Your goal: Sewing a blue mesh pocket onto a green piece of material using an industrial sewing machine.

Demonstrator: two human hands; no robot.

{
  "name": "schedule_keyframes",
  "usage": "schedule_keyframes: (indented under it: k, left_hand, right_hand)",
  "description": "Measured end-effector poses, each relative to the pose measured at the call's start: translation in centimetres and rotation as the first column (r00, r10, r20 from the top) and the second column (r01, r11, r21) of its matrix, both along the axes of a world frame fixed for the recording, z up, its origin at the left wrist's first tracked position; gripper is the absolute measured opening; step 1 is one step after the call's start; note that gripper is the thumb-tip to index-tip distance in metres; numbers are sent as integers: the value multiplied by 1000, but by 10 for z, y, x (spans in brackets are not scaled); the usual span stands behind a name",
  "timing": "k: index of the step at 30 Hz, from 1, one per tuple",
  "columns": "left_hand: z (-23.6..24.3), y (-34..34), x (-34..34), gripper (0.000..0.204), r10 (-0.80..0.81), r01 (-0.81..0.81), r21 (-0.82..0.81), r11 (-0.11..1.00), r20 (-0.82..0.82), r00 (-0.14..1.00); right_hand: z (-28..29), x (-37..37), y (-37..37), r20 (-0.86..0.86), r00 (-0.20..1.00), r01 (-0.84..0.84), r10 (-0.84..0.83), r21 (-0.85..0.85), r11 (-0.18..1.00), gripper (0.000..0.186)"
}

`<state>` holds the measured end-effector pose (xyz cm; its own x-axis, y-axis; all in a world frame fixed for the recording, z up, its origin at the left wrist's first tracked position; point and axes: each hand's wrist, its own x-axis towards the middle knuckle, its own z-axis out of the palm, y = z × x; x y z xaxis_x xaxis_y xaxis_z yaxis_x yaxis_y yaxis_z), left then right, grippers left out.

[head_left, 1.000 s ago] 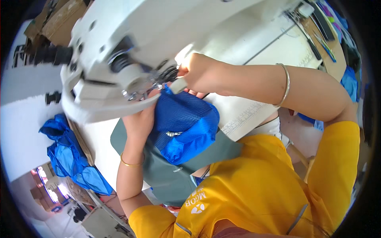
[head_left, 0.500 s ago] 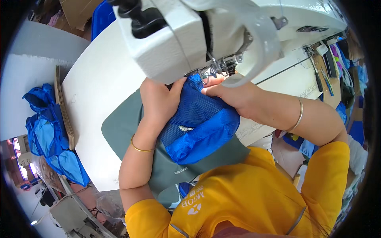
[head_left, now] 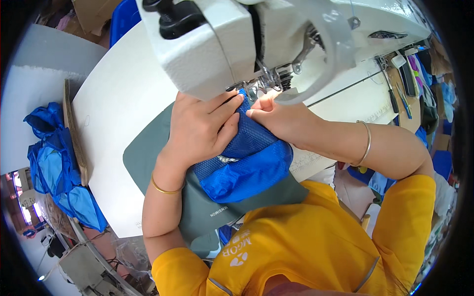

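My left hand (head_left: 197,126) has its fingers pressed together on the top of a blue mesh bag (head_left: 252,135), just under the white sewing machine (head_left: 207,64). My right hand (head_left: 284,121) pinches the bag's narrow mesh edge beside the presser foot (head_left: 251,88); some of its fingertips are partly hidden by fabric and machine parts. The bag's smooth bright blue lower part (head_left: 244,175) and a pale cord (head_left: 227,159) show below my hands. The bag rests on a grey-green sheet (head_left: 148,148) spread over the white table (head_left: 106,113).
Blue fabric pieces (head_left: 54,167) hang at the table's left beside a board (head_left: 74,138). A blue bin (head_left: 121,24) and cardboard (head_left: 94,17) are at the back left. Tools (head_left: 400,93), including scissors and pens, lie at the right.
The view has swung, showing more table at left. My left hand has moved up, its fingers now lying over the mesh. My right hand has lowered from the machine onto the bag's edge.
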<state>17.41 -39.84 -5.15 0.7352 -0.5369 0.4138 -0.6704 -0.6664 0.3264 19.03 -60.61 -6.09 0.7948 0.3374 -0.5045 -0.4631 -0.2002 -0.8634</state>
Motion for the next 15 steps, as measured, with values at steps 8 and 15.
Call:
schedule_keyframes:
  k: [8,15]
  left_hand:
    - [14,-3,-5,26,-8,-1,164,986,58,998]
    - [14,-14,-8,26,-36,40,26,999,-153,988]
  right_hand:
    - [10,4,-1,286,930,-139,231,-308,941,28]
    - [1,3,-3,327,915,-127,235,-320,939,29]
